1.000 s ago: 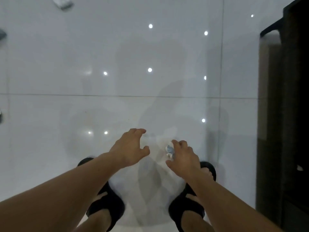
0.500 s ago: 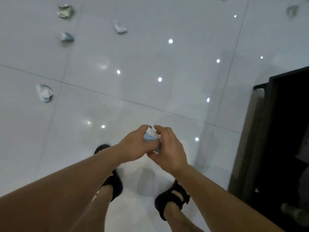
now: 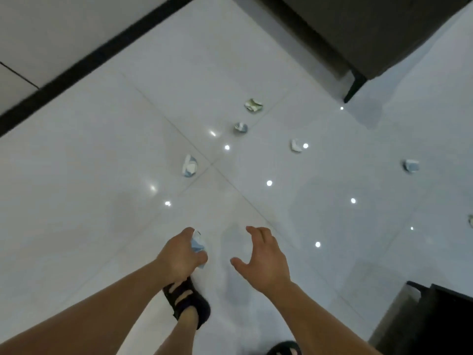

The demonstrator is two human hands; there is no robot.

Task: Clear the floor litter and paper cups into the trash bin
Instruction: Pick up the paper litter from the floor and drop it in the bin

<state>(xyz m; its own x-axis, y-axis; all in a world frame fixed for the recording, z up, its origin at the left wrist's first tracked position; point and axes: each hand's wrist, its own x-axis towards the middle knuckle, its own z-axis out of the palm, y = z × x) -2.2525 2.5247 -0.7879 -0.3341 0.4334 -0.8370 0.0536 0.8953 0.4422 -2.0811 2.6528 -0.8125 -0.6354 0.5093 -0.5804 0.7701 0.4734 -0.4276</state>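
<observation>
Glossy white floor tiles [image 3: 102, 175], thin grey joints, under both sets of fingers. Left hand [image 3: 179, 257]: clenched round crumpled white-blue paper wad [image 3: 198, 243]. Right hand [image 3: 263, 262]: released, fingers spread, holding nothing. Well beyond fingertips: more crumpled paper scraps [image 3: 190, 166], scattered apart on the tiles, one greenish.

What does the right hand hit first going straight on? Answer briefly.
Likely only bare floor: the right hand points past the nearest wad, which lies left of its line; depth is unclear.
</observation>
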